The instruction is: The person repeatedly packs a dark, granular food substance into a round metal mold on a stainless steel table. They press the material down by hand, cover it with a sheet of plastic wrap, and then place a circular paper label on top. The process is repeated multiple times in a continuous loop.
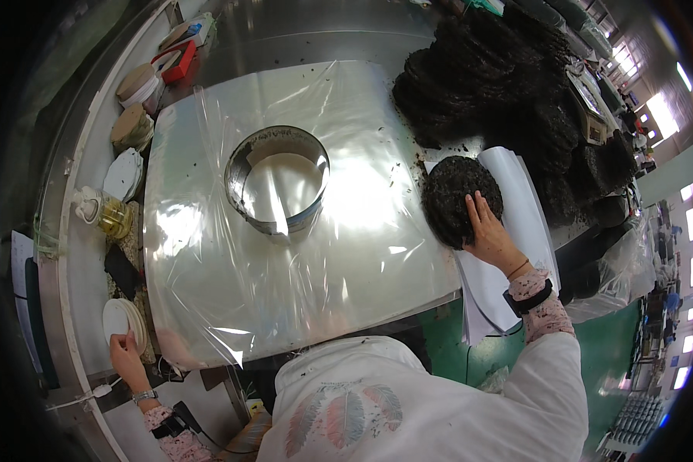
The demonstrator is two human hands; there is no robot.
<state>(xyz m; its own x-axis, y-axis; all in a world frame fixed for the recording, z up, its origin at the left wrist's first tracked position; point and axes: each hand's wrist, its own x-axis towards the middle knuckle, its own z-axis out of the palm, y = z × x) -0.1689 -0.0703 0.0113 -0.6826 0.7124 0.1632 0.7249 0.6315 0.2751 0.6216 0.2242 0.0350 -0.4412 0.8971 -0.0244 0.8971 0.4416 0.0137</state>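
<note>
Two hands work wide apart over the tabletop (316, 27), each at a different thing. The right hand (491, 235) lies on a dark, rough disc (453, 189), its fingers long and nearly straight over the right part of the top; the thumb is hidden, so I cannot tell whether this grip is clamped or only resting. The disc sits at the right edge of a clear plastic sheet (377, 289), partly over white paper (520, 200). Its surface looks crumbly, so a hard press or a one-sided lift could break the rim and shed bits onto the sheet, where specks lie near it. The left hand (128, 358) has its fingertips drawn close together at the lower edge of a stack of cream discs (118, 317); whether that narrow grip pinches one, several or none, I cannot tell. If thin discs cling together, more than one could come away. The metal ring (304, 218) stands mid-sheet, and a tug on the creased plastic could shift it. The loosely curled paper could slip if the dark disc were dragged, and the tall dark pile (477, 85) beyond could topple if knocked.
</note>
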